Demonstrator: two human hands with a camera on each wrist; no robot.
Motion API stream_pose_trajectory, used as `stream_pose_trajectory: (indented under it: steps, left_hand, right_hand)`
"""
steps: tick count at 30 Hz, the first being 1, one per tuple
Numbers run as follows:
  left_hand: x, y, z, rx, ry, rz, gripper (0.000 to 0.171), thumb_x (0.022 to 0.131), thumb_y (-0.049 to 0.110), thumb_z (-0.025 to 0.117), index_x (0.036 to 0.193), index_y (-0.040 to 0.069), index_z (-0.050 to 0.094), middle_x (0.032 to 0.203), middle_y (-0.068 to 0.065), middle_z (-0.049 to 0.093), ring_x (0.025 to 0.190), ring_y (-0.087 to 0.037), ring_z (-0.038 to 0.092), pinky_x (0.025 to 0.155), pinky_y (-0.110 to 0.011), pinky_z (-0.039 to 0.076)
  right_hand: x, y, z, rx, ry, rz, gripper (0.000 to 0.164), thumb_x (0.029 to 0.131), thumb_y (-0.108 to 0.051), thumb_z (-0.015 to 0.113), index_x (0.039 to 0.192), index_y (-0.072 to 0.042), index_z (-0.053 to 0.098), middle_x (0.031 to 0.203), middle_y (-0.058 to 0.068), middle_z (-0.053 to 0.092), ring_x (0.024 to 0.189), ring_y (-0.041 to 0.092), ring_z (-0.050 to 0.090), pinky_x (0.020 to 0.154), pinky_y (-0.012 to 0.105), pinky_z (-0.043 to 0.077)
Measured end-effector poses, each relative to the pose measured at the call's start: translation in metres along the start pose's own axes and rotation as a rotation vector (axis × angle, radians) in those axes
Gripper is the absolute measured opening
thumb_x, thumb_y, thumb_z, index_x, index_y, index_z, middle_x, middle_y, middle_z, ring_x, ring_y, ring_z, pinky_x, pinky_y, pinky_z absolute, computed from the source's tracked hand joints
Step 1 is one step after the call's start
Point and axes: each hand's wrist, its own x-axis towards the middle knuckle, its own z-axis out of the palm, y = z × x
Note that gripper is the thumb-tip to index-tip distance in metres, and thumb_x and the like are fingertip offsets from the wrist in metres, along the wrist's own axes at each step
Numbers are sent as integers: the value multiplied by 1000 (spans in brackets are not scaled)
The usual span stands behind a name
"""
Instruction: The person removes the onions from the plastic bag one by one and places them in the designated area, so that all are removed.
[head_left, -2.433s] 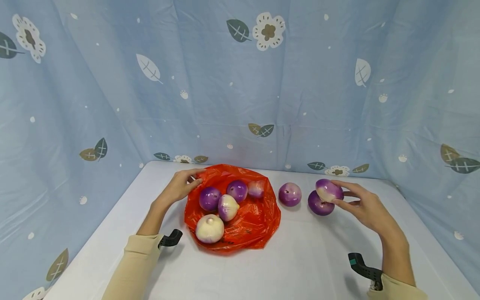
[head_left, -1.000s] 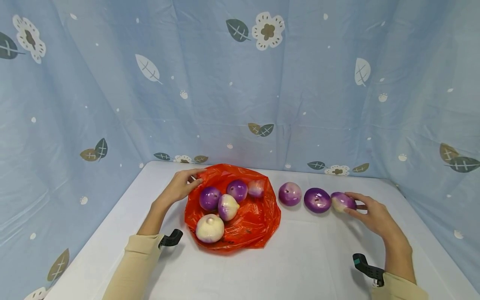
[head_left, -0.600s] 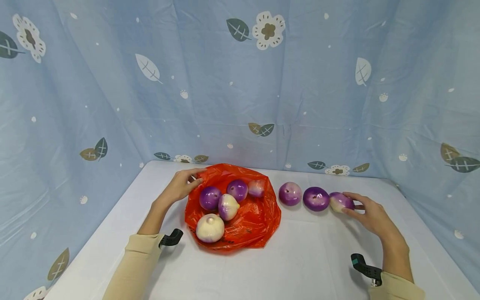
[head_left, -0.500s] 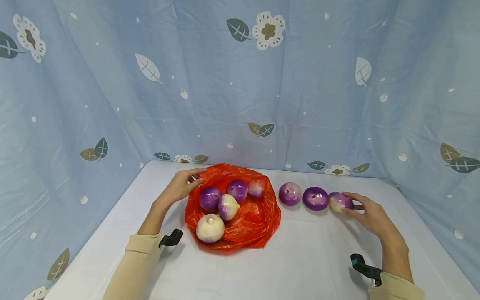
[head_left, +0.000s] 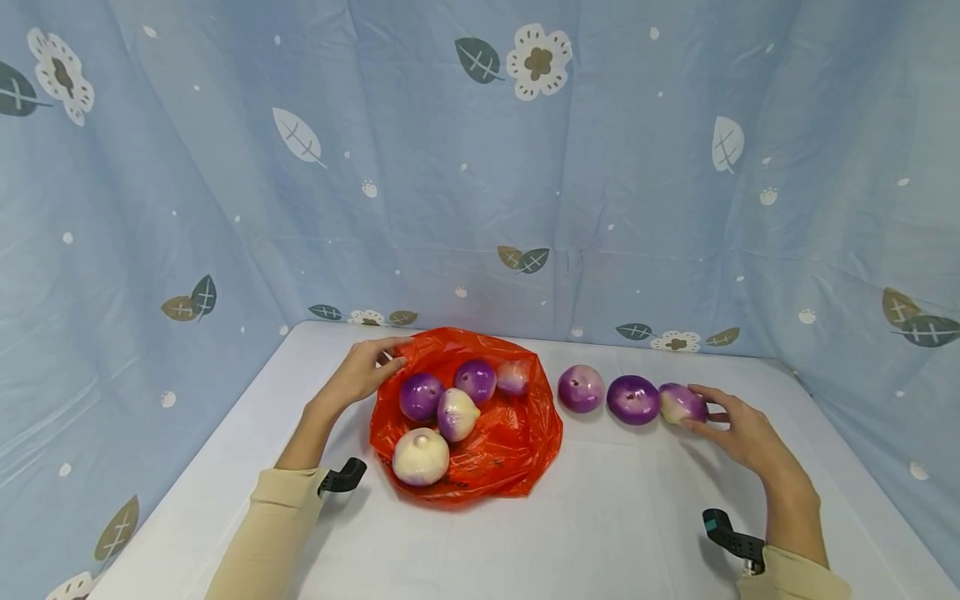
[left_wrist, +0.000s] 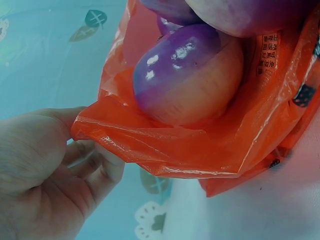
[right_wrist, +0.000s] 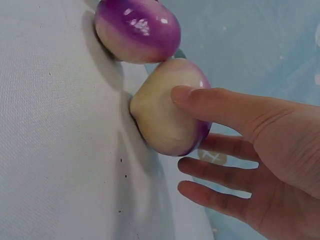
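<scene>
My left hand (head_left: 358,371) pinches the left rim of a red plastic bag (head_left: 502,467); the left wrist view shows the bag's edge (left_wrist: 150,150) drawn out between thumb and fingers. Inside the bag lie several glossy purple-and-white turnips, among them a pale one (head_left: 420,457) at the front and a purple one (head_left: 420,397) behind it. My right hand (head_left: 738,425) holds a turnip (right_wrist: 165,112) between thumb and fingers, low at the white table, pale tip toward the tabletop. Right beside it stands a dark purple turnip (head_left: 633,400), and left of that a lighter one (head_left: 581,389).
The white table (head_left: 555,533) backs onto a blue curtain (head_left: 420,167) printed with leaves and flowers, which also rises at both sides. Black camera mounts (head_left: 342,476) sit on both wrists. The three turnips outside the bag form a row along the table's back.
The right hand has lowered its turnip from above the dark purple one to its right side. The dark purple turnip has shifted slightly and tilted. The left hand and bag have stayed put.
</scene>
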Motion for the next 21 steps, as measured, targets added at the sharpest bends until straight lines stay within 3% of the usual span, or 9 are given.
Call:
stream_pose_trajectory:
  steps: [21]
  left_hand:
    - [1,-1,1,5,-7,-12,41,94,13,65,134,10,60,103,-12,71,83,-22,65,62,-21,56]
  right_hand:
    - [-2,0,-3,-33,-3,-21,79,89,-41,70,149,-3,34,138,36,44,120,57,49,82,62,53]
